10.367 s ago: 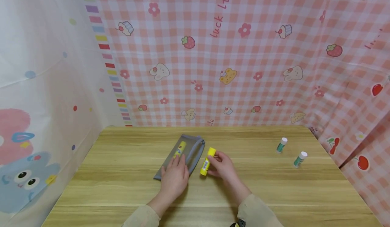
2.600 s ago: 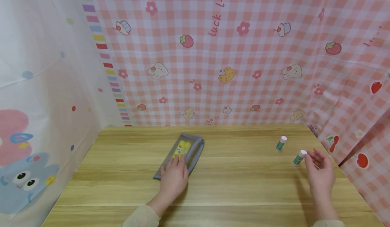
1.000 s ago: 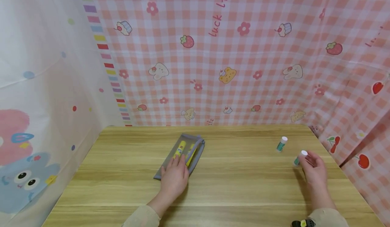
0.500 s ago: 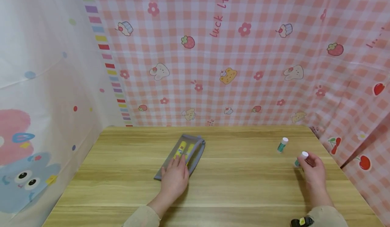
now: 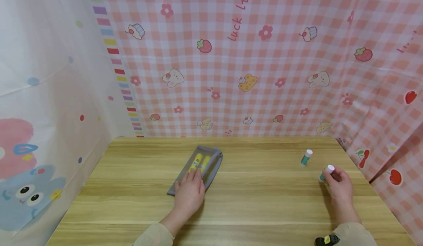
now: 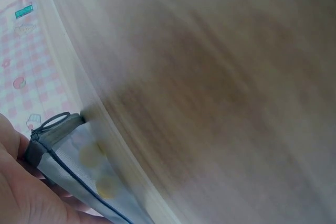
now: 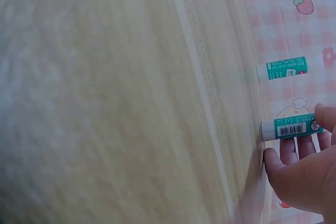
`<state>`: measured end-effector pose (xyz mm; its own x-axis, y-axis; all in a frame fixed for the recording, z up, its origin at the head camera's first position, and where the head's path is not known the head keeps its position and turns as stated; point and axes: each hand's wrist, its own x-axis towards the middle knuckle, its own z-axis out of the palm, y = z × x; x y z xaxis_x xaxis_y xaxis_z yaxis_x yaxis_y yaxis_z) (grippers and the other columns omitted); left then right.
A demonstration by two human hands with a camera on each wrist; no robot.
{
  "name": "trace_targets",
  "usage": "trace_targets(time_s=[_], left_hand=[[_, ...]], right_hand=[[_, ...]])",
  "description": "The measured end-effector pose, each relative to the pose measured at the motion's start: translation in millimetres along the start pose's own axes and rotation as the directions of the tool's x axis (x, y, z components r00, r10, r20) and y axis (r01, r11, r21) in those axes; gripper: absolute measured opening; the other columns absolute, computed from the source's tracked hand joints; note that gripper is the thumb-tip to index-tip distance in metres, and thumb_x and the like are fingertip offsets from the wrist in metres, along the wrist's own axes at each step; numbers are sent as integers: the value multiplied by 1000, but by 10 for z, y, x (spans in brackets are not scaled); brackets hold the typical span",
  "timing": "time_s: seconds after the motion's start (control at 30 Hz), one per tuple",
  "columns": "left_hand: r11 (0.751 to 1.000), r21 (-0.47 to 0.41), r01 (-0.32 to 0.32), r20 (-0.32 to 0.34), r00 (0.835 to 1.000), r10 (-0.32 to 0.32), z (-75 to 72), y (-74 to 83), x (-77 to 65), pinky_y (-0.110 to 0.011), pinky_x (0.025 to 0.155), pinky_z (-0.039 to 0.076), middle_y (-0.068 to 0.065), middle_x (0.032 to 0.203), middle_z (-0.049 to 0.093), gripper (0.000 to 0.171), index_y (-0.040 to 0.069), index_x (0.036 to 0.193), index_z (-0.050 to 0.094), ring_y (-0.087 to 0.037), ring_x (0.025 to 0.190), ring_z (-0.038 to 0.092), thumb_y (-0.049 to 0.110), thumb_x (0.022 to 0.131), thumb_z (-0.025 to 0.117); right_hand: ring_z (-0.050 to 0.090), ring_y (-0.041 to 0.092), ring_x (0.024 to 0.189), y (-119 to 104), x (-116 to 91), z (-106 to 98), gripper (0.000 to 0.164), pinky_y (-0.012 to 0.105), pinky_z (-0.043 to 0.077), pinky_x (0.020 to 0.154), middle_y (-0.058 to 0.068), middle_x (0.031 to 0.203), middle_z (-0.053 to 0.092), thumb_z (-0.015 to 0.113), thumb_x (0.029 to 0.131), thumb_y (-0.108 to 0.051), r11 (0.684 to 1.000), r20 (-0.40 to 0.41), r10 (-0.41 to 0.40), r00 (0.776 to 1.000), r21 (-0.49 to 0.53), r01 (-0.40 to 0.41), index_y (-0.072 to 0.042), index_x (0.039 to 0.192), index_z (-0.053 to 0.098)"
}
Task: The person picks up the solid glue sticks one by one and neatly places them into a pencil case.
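A grey mesh zip pouch (image 5: 214, 169) lies on the table, its zip side gaping. Two yellow glue sticks (image 5: 205, 162) show through its mesh, side by side. My left hand (image 5: 189, 194) rests on the pouch's near part with fingers extended, covering the lower ends of the sticks. In the left wrist view, the pouch (image 6: 79, 156) stands beside the palm. At the right, my right hand (image 5: 342, 189) holds a green-and-white glue stick (image 7: 294, 126) between thumb and fingers; it is upright, base at the tabletop. A second green-and-white glue stick (image 5: 306, 158) stands just behind it, untouched.
The wooden table (image 5: 257, 209) ends at a pink checked cloth (image 5: 231, 62) at the back and right. A white printed cloth (image 5: 59, 91) hangs along the left side. A black strap device (image 5: 327, 240) sits at the right wrist.
Earlier my right hand held a yellow glue stick outside the pouch; two now lie inside. That hand has moved right and taken hold of the nearer green-and-white stick. My left hand stays put.
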<state>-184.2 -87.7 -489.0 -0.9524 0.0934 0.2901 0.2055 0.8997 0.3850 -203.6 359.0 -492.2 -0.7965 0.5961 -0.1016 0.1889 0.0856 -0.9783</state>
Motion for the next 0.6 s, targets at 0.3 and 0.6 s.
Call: trace_targets(time_s=[0.3, 0.6], left_hand=[[1000, 6, 2, -4, 1000, -2, 7, -4, -5, -76, 93, 34, -24, 137, 55, 42, 2, 136, 57, -45, 125, 50, 21, 99, 49], [1000, -2, 1, -5, 1000, -1, 9, -11, -1, -77, 93, 33, -24, 137, 55, 42, 1, 136, 57, -45, 126, 50, 20, 99, 48]], right_hand=[[51, -8, 79, 0, -34, 4, 20, 8, 47, 67, -26, 78, 54, 64, 95, -15, 995, 15, 42, 999, 87, -43, -16, 113, 55], [59, -4, 70, -56, -100, 70, 24, 14, 53, 65, -19, 80, 56, 63, 97, -14, 989, 84, 56, 995, 135, -67, -7, 117, 52]])
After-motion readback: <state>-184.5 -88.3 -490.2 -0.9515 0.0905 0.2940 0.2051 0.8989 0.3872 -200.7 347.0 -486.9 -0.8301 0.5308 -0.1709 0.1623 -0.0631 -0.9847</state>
